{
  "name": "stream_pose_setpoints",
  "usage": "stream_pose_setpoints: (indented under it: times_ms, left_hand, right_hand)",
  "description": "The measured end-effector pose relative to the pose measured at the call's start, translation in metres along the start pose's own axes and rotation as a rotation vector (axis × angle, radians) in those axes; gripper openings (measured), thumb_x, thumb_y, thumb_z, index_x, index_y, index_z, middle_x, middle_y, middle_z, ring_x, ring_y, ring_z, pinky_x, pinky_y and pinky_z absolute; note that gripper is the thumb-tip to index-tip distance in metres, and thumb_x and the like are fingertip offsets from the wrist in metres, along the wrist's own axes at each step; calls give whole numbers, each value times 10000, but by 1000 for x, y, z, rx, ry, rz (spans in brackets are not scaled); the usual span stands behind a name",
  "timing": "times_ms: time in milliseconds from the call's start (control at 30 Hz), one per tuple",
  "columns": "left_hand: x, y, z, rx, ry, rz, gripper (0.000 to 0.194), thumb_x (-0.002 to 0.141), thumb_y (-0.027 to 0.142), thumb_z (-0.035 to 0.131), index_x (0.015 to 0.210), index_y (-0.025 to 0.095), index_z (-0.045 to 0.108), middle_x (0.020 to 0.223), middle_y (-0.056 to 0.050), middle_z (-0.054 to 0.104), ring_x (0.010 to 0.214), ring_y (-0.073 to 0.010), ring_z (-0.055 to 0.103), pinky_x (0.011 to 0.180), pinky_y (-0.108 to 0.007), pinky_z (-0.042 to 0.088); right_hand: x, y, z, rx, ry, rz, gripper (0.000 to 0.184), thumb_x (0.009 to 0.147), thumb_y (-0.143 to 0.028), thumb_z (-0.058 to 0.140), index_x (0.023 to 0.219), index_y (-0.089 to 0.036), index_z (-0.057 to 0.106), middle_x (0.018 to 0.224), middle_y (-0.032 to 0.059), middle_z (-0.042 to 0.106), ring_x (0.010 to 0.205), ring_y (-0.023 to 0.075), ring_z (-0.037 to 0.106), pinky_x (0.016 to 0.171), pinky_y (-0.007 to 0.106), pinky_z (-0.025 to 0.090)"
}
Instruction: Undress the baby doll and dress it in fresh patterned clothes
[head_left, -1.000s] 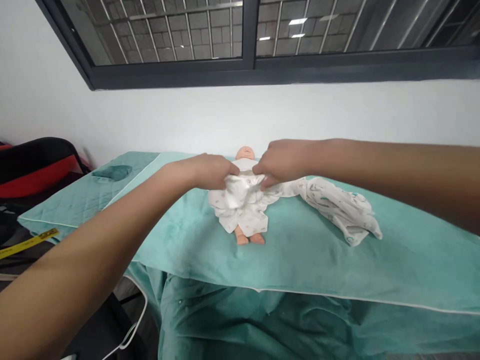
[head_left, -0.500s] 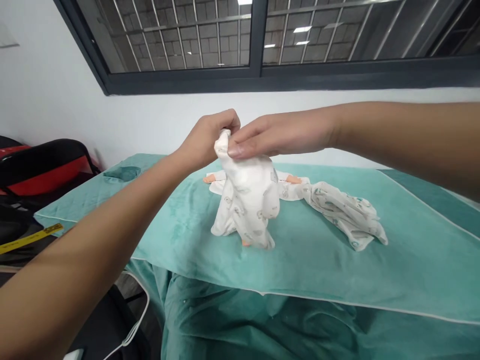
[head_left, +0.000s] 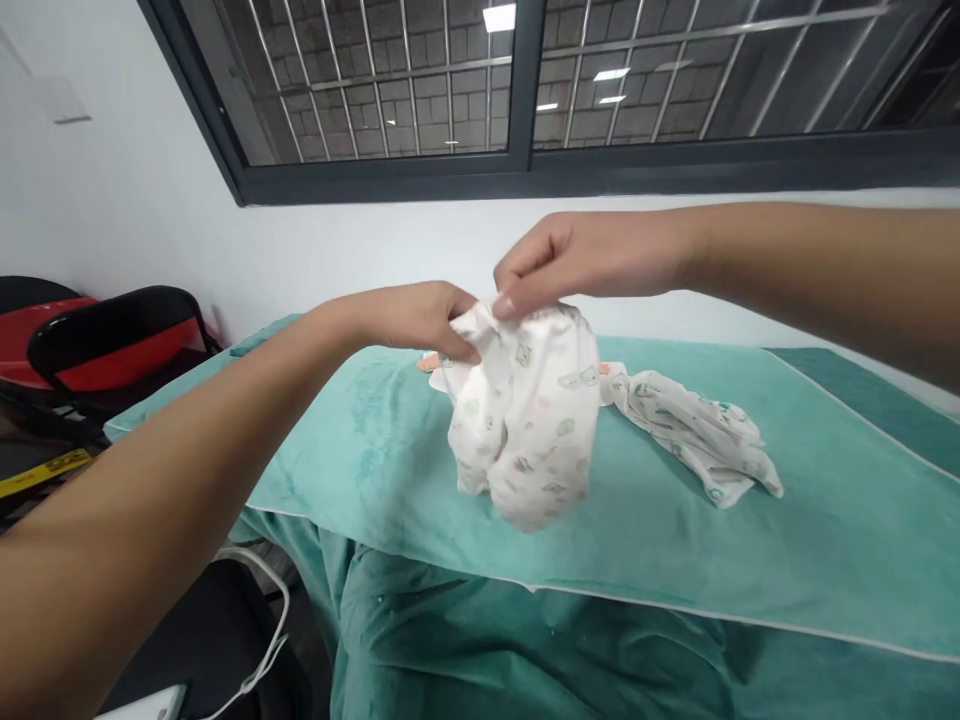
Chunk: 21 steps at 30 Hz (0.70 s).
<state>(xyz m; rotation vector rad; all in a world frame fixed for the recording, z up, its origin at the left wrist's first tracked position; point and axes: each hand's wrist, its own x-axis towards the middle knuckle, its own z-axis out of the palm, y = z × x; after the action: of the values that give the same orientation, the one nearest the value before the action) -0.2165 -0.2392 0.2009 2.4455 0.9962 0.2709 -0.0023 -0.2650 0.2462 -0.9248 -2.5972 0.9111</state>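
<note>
Cloth [head_left: 525, 420], white with a small scattered print, is bunched in both hands above the teal sheet [head_left: 675, 550], mid-view. I've got the right hand [head_left: 581, 252] closed in a pinch on its top edge, thumb in front, fingers curled behind. Left hand [head_left: 420, 315] is closed on the upper left corner, thumb low and fingers higher, a gathered fold between them; gap there is a bit wider than on the right. From my view I can't tell how firm either hold is. Cloth hangs from the two grips, long axis roughly up-down in view, leaning slightly so the rounded lower end points down and a little right, toward the near side. Can't tell if that end touches the sheet. Behind it a doll's small left-side hand [head_left: 428, 363] and right-side hand [head_left: 604, 369] stick out, one each side; cloth hides the body between. Second printed cloth [head_left: 694, 430] lies crumpled on the sheet to the right, long axis running from beside the doll down and right. Sheet's near edge overlaps darker teal drape [head_left: 540, 640]. I also see red-and-black chairs [head_left: 124, 345] far left, white cable [head_left: 274, 640] lower left, and barred window [head_left: 420, 90] above the wall.
</note>
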Motion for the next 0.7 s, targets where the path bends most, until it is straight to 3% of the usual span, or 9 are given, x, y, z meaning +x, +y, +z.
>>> stream_pose_setpoints:
  times_ms: [100, 200, 267, 400, 500, 600, 700]
  left_hand:
    - [0, -2, 5, 296, -36, 0, 162, 716, 371, 667, 766, 217, 665, 687, 22, 645, 662, -169, 575, 641, -271, 394]
    - [1, -2, 12, 647, 56, 126, 203, 769, 413, 634, 765, 217, 688, 765, -16, 669, 856, -215, 572, 794, -318, 375]
    - [1, -3, 14, 813, 84, 130, 241, 790, 451, 624, 782, 227, 712, 831, -37, 680, 951, -238, 547, 852, -344, 344]
    - [-3, -7, 12, 907, -4, -25, 350, 791, 543, 610, 1012, 296, 723, 981, -53, 675, 933, -229, 569, 848, -347, 339]
    - [-8, -11, 10, 907, 21, -132, 441, 849, 592, 502, 1115, 292, 686, 983, -58, 678, 847, -210, 601, 822, -343, 355]
    - [-12, -16, 7, 808, 159, -179, 478, 902, 594, 391, 964, 247, 713, 911, -48, 690, 810, -213, 608, 767, -328, 377]
    - [-14, -23, 3, 551, 398, -202, 466, 882, 579, 447, 767, 197, 689, 748, -42, 663, 727, -201, 592, 678, -313, 395]
  right_hand:
    - [0, 10, -4, -468, -66, 30, 357, 805, -428, 716, 587, -169, 601, 579, -24, 491, 607, 100, 470, 631, 249, 389]
    - [3, 25, -7, -922, -146, -12, 343, 827, -383, 696, 587, -165, 586, 610, -10, 522, 726, 136, 501, 745, 296, 407]
    - [4, 34, -9, -1087, -195, 0, 321, 829, -361, 696, 606, -159, 585, 655, 1, 560, 818, 160, 519, 812, 330, 404]
    - [-1, 47, -8, -1122, -231, 95, 332, 863, -344, 653, 600, -160, 569, 701, 10, 593, 818, 165, 538, 798, 337, 389]
    - [-7, 48, -2, -1034, -243, 129, 355, 885, -396, 624, 613, -174, 570, 731, 13, 607, 749, 165, 545, 731, 330, 375]
    - [-9, 44, 0, -1019, -252, 197, 407, 903, -518, 563, 659, -194, 593, 730, 27, 609, 734, 190, 548, 709, 343, 365]
    - [-7, 38, -8, -902, -82, 265, 483, 922, -601, 469, 687, -199, 598, 700, 40, 589, 716, 198, 541, 672, 340, 364]
